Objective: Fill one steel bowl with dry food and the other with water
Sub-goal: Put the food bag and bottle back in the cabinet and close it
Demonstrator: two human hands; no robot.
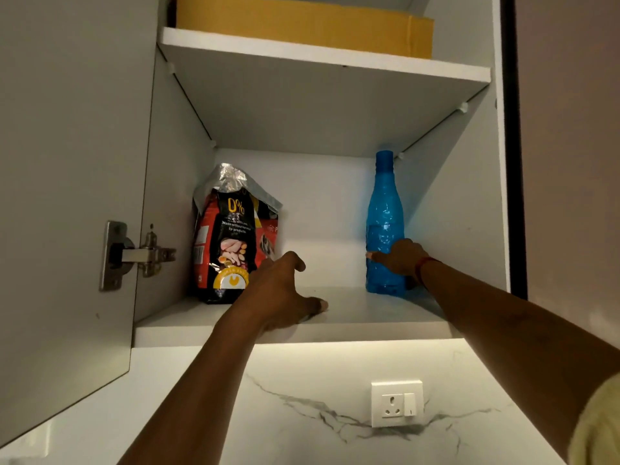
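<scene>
Open wall cabinet (335, 209), door (67, 196) swung left, steel hinge (134, 255) on it. Dry food bag (231, 239) upright at left of lower shelf (352, 313), top folded over. Blue bottle (384, 226) upright at right, capped. Left hand (285, 290) spread open beside bag's lower right corner, thumb on shelf. Right hand (401, 258) wrapped around bottle's lower body; red thread on wrist. Cardboard box (302, 25) on upper shelf. Wall socket (397, 403) on marble wall below.

bare forearms; red thread band (423, 266) on right wrist; pale yellow sleeve (599, 427).
</scene>
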